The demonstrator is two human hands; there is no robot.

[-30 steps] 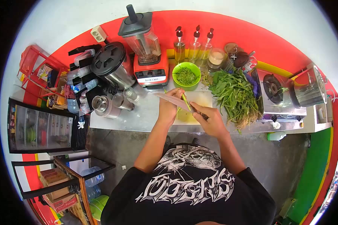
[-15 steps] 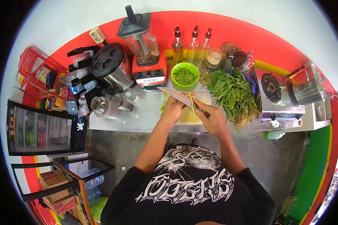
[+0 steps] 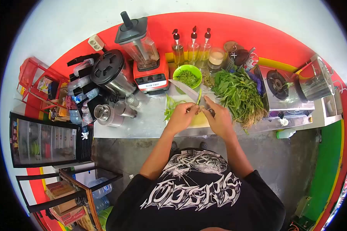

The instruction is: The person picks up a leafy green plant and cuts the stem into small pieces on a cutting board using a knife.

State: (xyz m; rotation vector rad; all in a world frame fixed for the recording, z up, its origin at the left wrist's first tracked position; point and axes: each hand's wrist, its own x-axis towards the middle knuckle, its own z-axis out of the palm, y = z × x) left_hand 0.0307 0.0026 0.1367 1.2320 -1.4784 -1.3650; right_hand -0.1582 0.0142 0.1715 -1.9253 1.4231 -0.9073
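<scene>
My right hand (image 3: 221,118) is closed around the handle of a kitchen knife (image 3: 186,89), whose wide blade points up and left toward the green bowl. My left hand (image 3: 182,116) pinches a thin green stem (image 3: 199,97), which stands up against the blade near the handle. Both hands are close together over a yellowish cutting board (image 3: 199,123). Leafy pieces (image 3: 171,108) lie on the board left of my left hand. Just beyond the knife, the green bowl (image 3: 199,73) holds chopped greens (image 3: 186,78). A big bundle of leafy greens (image 3: 237,90) with roots lies right of my right hand.
A red blender (image 3: 152,81), a steel canister (image 3: 115,73) and metal cups (image 3: 104,112) occupy the counter's left. Pump bottles (image 3: 193,50) and a jar (image 3: 216,58) line the wall. A gas stove (image 3: 278,85) with a steel pot (image 3: 316,86) stands right.
The knife has turned so its tip points further up, near the bowl. The stem sits higher against the blade, and my left hand has shifted lower and right. The whole view has tilted slightly.
</scene>
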